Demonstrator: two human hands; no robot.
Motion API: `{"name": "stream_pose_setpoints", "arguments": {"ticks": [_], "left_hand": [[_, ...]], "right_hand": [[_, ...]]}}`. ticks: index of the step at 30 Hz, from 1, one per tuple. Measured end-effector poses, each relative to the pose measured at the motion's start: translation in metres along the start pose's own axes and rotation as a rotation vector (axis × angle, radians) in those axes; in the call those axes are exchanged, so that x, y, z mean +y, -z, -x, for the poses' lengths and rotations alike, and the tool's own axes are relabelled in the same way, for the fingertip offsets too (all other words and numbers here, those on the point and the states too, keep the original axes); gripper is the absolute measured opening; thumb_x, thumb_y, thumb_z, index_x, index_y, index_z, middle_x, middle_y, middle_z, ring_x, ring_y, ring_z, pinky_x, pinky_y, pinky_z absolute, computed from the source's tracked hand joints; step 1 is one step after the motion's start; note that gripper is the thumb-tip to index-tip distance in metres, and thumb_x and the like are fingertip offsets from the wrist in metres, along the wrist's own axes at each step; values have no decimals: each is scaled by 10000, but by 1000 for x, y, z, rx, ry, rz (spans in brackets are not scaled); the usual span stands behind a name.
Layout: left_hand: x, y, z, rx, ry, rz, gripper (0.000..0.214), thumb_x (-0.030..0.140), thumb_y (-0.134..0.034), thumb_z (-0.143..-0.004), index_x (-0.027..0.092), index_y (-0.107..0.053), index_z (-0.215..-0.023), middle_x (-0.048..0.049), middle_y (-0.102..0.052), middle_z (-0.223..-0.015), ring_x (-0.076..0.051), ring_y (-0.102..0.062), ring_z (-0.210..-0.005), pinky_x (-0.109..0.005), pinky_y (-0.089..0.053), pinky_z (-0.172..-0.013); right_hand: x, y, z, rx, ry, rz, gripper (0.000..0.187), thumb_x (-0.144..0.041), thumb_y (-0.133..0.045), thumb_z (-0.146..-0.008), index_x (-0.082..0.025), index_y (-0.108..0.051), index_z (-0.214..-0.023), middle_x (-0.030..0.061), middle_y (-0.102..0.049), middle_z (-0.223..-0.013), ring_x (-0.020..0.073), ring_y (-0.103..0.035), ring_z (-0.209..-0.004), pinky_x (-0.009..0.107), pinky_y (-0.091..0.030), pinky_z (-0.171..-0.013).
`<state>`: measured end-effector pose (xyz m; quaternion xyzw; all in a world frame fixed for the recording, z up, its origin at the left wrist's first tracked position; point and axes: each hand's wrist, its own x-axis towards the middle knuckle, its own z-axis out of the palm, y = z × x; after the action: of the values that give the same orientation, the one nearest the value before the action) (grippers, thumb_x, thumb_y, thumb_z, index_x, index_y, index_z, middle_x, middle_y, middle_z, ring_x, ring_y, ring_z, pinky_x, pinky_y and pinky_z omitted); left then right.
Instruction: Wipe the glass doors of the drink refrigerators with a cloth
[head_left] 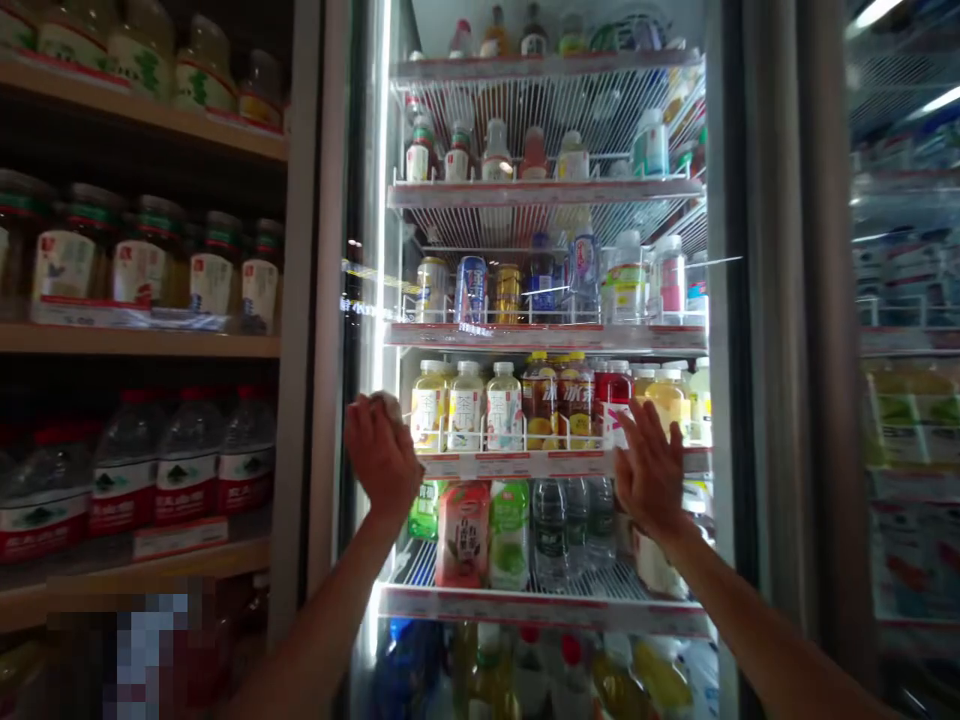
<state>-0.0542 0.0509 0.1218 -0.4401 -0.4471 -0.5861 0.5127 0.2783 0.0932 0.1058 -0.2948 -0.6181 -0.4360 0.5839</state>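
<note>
My left hand (381, 455) is raised at the left edge of the lit drinks fridge's glass door (551, 345). Its fingers are closed over what looks like a small greyish cloth (393, 406), mostly hidden by the hand. On the right, my right hand (651, 465) is open with fingers spread, at or just before the glass; I cannot tell whether it touches. Behind the glass, a red-labelled bottle (615, 390) stands beside its fingertips. White-capped bottles (466, 405) and brown tea bottles (576, 400) share that shelf.
At left, wooden shelves (142, 340) hold jars (142, 260) and red-capped water bottles (191, 455). A metal frame (319, 300) divides them from the fridge. Another glass-fronted fridge (907, 340) stands at the right. Light reflections show on the glass. A patch at lower left is blurred out.
</note>
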Motion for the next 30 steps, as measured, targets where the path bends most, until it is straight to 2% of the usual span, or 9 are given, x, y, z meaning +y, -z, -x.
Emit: {"name": "stream_pose_setpoints", "arguments": {"ticks": [4, 7, 9, 12, 14, 21, 23, 27, 30], "left_hand": [[68, -6, 23, -159, -416, 108, 556, 211, -413, -892, 139, -267, -1424, -118, -404, -1431, -249, -195, -1400, -448, -301, -1102], [69, -6, 23, -246, -616, 149, 508, 190, -417, -884, 148, -349, -1386, -84, -473, -1386, -244, -218, -1393, -423, -308, -1101], [36, -4, 8, -206, -557, 137, 515, 165, -399, -885, 166, -333, -1395, -94, -462, -1393, -241, -220, -1393, -430, -312, -1096], [-13, -2, -17, -22, -113, 36, 519, 208, -368, -911, 158, -280, -1421, -155, -341, -1461, -266, -197, -1399, -496, -283, -1099], [-16, -3, -22, 13, 20, 2, 525, 225, -354, -918, 148, -258, -1429, -176, -304, -1474, -281, -180, -1403, -531, -268, -1096], [41, -7, -5, -266, -688, 162, 467, 197, -416, -890, 177, -395, -1356, -75, -486, -1375, -230, -213, -1396, -416, -305, -1105], [19, -8, -25, -247, -583, 154, 465, 205, -399, -895, 164, -390, -1359, -98, -465, -1390, -227, -220, -1394, -416, -292, -1109], [-14, -18, -72, -35, 16, 40, 498, 290, -334, -919, 81, -362, -1370, -199, -350, -1444, -290, -202, -1396, -511, -237, -1111], [22, -29, -77, -88, -93, 68, 488, 283, -336, -915, 85, -385, -1358, -176, -377, -1435, -280, -185, -1402, -494, -231, -1121]], "right_hand": [[2, 0, 1, 12, 17, -11, 541, -179, -420, -888, -235, -314, -1416, 75, -373, -1468, 232, -296, -1376, 476, -180, -1130], [4, 2, 0, 3, 34, -15, 508, -170, -422, -886, -231, -365, -1387, 77, -388, -1460, 228, -302, -1373, 464, -186, -1131], [4, 3, -1, 3, 22, -12, 485, -172, -423, -888, -229, -392, -1369, 79, -408, -1447, 226, -315, -1367, 463, -195, -1128], [2, 2, 0, 12, 1, -3, 464, -182, -420, -893, -225, -410, -1355, 85, -429, -1432, 229, -327, -1361, 470, -206, -1123], [-1, 1, 2, 18, 2, 4, 464, -190, -421, -894, -222, -410, -1356, 90, -426, -1434, 235, -319, -1365, 477, -203, -1121], [9, 3, -25, 6, 45, 23, 520, -240, -411, -904, -242, -314, -1416, 91, -368, -1470, 240, -278, -1383, 498, -176, -1115], [24, 4, -41, 28, 19, 64, 520, -264, -405, -906, -225, -317, -1417, 110, -368, -1467, 253, -285, -1380, 505, -188, -1104], [51, 0, -54, 53, -98, 152, 495, -293, -394, -911, -205, -365, -1397, 127, -378, -1459, 267, -311, -1366, 511, -208, -1088], [56, -2, -49, 46, -119, 135, 486, -271, -398, -909, -234, -376, -1393, 99, -357, -1475, 258, -288, -1377, 506, -207, -1093]]}}
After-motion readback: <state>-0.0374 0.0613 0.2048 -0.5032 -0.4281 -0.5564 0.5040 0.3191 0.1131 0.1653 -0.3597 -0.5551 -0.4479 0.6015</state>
